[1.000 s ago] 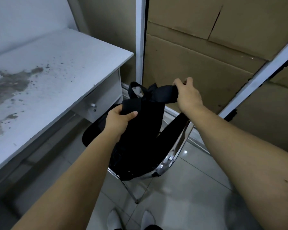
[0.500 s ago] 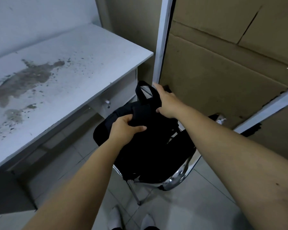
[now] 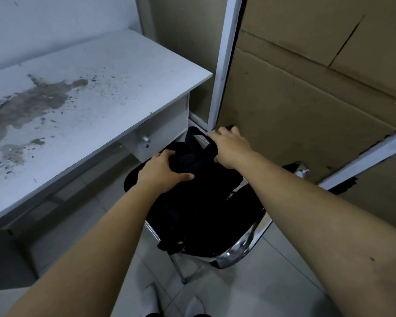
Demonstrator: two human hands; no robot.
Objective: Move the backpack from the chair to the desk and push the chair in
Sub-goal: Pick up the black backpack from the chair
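A: Where is the backpack [image 3: 192,202] sitting?

B: It is sitting on the chair [image 3: 245,250], right of the desk [image 3: 96,88], just below the drawer [image 3: 160,133].

A: Hands?

B: The left hand [image 3: 162,170] is clutching the bag's top near edge, fingers curled into the fabric. The right hand [image 3: 229,147] is gripping the top by the carry loop [image 3: 192,133], fingers wrapped over the far side.

A: Surroundings?

B: Cardboard [image 3: 306,99] is standing on the far right.

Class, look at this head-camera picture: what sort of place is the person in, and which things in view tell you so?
Probably a bare office or storage room. A stained white desk with a drawer stands beside a chrome-framed chair, and flattened cardboard covers the wall above a tiled floor.
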